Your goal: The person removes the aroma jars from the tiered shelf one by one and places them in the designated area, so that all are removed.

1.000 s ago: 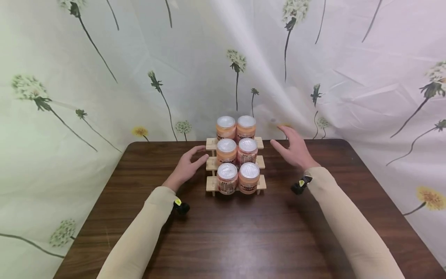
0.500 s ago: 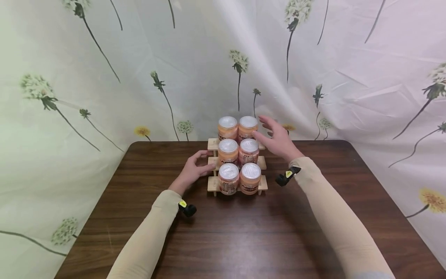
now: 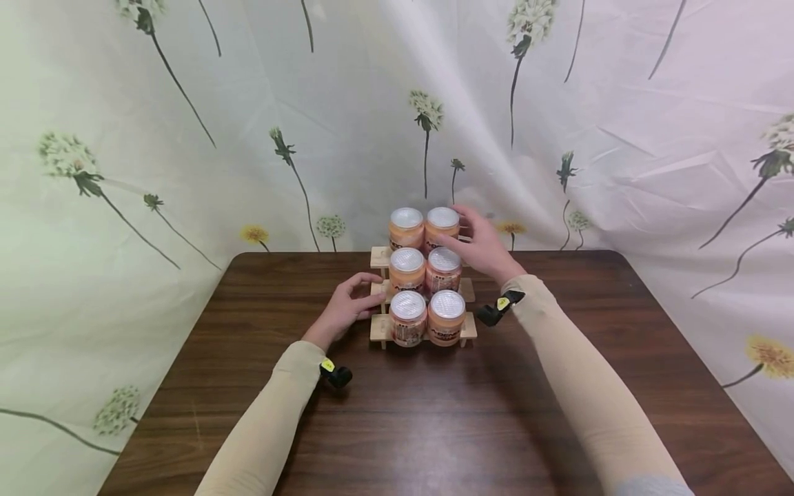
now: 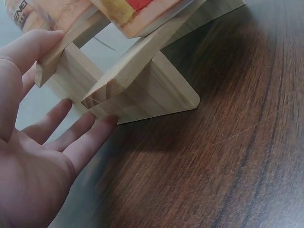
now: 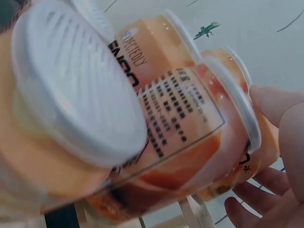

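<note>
Orange-labelled jars with pale ridged lids stand in pairs on a stepped wooden rack (image 3: 380, 327). My right hand (image 3: 484, 246) is around the top-step right jar (image 3: 442, 219). Its thumb lies across the jar's front and the other fingers are at its right and back. In the right wrist view the thumb touches that jar near its lid, partly behind the middle-step right jar (image 5: 190, 123). My left hand (image 3: 343, 306) rests at the rack's left side. In the left wrist view its thumb touches a plank end, and its extended fingers reach the wooden side panel (image 4: 156, 90).
The rack stands near the back edge of a dark wood table (image 3: 397, 427). Close behind hangs a pale cloth (image 3: 347, 103) printed with dandelions. Other jars, such as the front right jar (image 3: 446, 324), stand just below the right hand.
My right hand has moved left from beside the rack and closed around the top-right jar. My left hand has shifted slightly right and down against the rack. The jars have stayed on their steps.
</note>
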`<state>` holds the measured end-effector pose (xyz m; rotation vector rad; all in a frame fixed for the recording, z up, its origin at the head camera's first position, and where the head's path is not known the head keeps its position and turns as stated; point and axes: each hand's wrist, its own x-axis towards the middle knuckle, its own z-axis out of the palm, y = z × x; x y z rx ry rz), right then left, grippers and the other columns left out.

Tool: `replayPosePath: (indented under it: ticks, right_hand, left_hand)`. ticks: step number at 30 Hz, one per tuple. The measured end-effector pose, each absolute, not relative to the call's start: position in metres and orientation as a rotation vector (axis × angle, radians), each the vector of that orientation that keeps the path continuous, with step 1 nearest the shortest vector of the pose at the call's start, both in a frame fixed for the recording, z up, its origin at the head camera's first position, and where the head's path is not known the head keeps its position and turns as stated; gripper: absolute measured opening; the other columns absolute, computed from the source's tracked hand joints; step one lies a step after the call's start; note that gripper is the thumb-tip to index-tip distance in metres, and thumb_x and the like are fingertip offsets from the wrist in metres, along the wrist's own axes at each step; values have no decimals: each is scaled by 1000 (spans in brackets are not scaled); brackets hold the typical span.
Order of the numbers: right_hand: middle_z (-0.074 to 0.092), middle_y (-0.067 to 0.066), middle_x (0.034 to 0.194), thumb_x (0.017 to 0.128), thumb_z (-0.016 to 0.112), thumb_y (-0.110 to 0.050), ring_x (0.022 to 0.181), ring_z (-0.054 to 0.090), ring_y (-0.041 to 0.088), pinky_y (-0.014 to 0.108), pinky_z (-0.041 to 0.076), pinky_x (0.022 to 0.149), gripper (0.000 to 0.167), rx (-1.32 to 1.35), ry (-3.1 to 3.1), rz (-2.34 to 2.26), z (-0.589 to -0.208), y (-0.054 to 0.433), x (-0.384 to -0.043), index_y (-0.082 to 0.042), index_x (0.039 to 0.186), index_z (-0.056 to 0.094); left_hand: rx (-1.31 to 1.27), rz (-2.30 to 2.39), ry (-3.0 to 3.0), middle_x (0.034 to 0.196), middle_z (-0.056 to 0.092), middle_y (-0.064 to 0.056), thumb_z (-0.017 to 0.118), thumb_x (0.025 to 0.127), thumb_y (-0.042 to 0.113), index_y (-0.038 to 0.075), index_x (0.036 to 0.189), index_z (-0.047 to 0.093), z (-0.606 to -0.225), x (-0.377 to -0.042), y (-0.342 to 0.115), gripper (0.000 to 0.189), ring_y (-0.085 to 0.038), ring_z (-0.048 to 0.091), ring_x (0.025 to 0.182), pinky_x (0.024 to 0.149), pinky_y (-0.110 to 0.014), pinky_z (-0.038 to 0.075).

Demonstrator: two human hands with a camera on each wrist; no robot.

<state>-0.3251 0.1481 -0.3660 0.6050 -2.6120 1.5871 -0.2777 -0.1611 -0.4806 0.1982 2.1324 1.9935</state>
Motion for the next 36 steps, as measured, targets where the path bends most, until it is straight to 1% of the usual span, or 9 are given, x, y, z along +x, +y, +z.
replayPosePath:
  ticks: [3, 7, 16, 22, 29, 36]
  right_hand:
    - [55, 14, 149, 96, 77, -42, 138, 54, 35, 52, 47, 111, 79, 595, -2601, 1615, -367, 146, -328, -14, 160, 40]
    - [59, 13, 144, 97, 77, -41, 134, 56, 34, 52, 49, 109, 75, 588, -2586, 1623, -368, 144, -329, -12, 157, 43]
    - [63, 11, 133, 94, 80, -41, 122, 59, 29, 47, 51, 102, 70, 519, -2573, 1620, -367, 138, -329, -12, 149, 50]
    - [61, 10, 131, 94, 80, -40, 120, 58, 28, 46, 50, 100, 67, 477, -2569, 1631, -364, 135, -329, -11, 147, 51]
    - [60, 9, 130, 91, 82, -45, 118, 59, 28, 46, 53, 94, 69, 433, -2562, 1652, -364, 136, -327, -12, 144, 53]
    - [60, 11, 129, 90, 83, -45, 116, 60, 29, 46, 56, 89, 66, 400, -2518, 1664, -365, 141, -325, -9, 138, 55]
  left_hand:
    - [195, 1999, 2131, 149, 46, -16, 77, 99, 23, 12, 138, 58, -482, -278, -161, 45, -22, 64, 114, 84, -37, 61]
    - [188, 2016, 2117, 148, 47, -17, 77, 99, 21, 13, 139, 58, -484, -278, -161, 45, -24, 65, 113, 82, -36, 61]
    - [153, 2024, 2115, 151, 47, -15, 77, 98, 23, 14, 140, 59, -486, -278, -160, 46, -22, 64, 114, 80, -34, 61]
    - [151, 2038, 2110, 152, 47, -16, 78, 98, 23, 14, 141, 58, -487, -278, -162, 47, -22, 66, 112, 80, -34, 61]
    - [146, 2041, 2125, 152, 48, -15, 78, 98, 23, 14, 141, 60, -488, -277, -162, 48, -22, 67, 112, 81, -36, 62]
    - [145, 2065, 2087, 157, 43, -16, 80, 97, 22, 14, 142, 61, -490, -277, -163, 50, -22, 67, 113, 83, -38, 62]
